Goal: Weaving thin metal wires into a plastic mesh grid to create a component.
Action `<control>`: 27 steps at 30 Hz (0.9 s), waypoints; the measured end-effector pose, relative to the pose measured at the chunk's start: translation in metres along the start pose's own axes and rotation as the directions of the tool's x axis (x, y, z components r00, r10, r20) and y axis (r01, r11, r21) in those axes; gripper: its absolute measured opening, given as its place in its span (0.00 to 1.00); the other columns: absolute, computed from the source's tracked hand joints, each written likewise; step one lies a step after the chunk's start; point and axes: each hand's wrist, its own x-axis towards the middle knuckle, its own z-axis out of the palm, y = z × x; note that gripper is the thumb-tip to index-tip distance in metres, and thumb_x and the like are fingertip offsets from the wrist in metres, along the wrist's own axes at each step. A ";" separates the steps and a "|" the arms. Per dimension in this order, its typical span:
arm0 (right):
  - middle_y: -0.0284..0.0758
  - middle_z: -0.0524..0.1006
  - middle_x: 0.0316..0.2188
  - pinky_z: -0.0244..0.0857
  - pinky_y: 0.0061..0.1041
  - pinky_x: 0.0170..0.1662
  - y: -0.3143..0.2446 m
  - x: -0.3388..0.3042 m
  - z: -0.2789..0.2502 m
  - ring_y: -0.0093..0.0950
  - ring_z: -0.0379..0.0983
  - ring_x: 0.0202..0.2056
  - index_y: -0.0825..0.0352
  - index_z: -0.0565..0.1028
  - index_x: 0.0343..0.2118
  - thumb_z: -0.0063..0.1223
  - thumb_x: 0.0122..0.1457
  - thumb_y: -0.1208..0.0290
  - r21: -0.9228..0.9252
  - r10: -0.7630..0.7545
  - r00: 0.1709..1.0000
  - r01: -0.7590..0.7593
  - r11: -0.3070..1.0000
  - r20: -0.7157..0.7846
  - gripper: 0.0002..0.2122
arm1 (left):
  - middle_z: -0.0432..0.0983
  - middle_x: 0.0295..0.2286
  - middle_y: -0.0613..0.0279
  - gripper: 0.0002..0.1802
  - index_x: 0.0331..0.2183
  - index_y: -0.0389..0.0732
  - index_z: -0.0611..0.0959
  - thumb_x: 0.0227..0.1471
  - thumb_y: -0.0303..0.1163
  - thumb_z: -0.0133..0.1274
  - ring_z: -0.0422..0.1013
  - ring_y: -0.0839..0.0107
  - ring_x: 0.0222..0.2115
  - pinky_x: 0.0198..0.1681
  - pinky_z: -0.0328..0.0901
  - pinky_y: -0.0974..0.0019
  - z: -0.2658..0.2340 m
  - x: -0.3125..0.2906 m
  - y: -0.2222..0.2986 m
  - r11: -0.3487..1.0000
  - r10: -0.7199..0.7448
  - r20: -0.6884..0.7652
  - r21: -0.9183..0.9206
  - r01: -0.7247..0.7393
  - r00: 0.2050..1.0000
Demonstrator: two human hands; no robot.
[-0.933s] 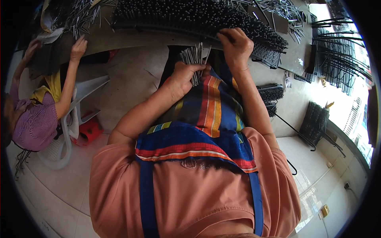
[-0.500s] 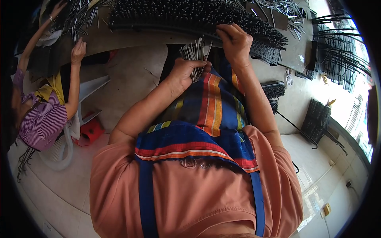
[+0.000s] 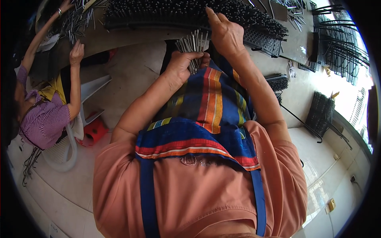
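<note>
My left hand [image 3: 183, 64] is closed around a bundle of thin grey metal pins [image 3: 193, 43], held upright above my lap. My right hand [image 3: 224, 32] reaches forward to the black rack [image 3: 186, 14] on the workbench, which is packed with rows of upright pins; its fingertips touch the rack's near edge. Whether a pin is pinched between those fingers cannot be seen. A striped blue, orange and red apron [image 3: 204, 115] covers my lap below both hands.
A second person in a striped purple top [image 3: 43, 119] sits at the left on a white plastic chair [image 3: 75, 131], both hands up among loose pins [image 3: 73, 23]. More black racks [image 3: 278, 81] lie on the floor, and black wire frames [image 3: 337, 43] stand at the right.
My right hand has shifted along the rack's near edge, and my left hand with the bundle has risen slightly. The person at the left has raised one arm higher onto the bench.
</note>
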 end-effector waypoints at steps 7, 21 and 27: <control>0.29 0.75 0.17 0.58 0.21 0.21 0.006 -0.044 -0.013 0.15 0.65 0.18 0.68 0.79 0.30 0.60 0.52 0.74 0.624 0.461 0.813 -0.574 0.531 0.356 0.04 | 0.80 0.27 0.49 0.11 0.36 0.31 0.81 0.46 0.18 0.55 0.78 0.61 0.26 0.28 0.74 0.64 0.003 -0.003 0.000 0.995 -0.024 0.096 0.100 0.014 0.995; 0.25 0.75 0.22 0.61 0.13 0.28 0.017 -0.026 -0.002 0.13 0.68 0.25 0.69 0.80 0.30 0.60 0.51 0.83 0.859 0.535 0.820 -0.114 0.498 -0.202 0.04 | 0.80 0.30 0.52 0.10 0.36 0.31 0.81 0.48 0.21 0.54 0.78 0.66 0.28 0.27 0.71 0.68 0.010 -0.004 -0.015 0.984 0.064 -0.072 0.172 -0.051 0.995; 0.28 0.76 0.23 0.61 0.12 0.29 0.013 -0.018 -0.003 0.12 0.69 0.26 0.70 0.80 0.28 0.62 0.47 0.84 0.713 0.413 0.865 -0.096 0.695 -0.286 0.05 | 0.80 0.26 0.50 0.07 0.32 0.30 0.81 0.47 0.20 0.53 0.77 0.62 0.25 0.26 0.71 0.65 0.012 -0.003 -0.013 0.993 0.042 -0.077 0.114 -0.033 0.996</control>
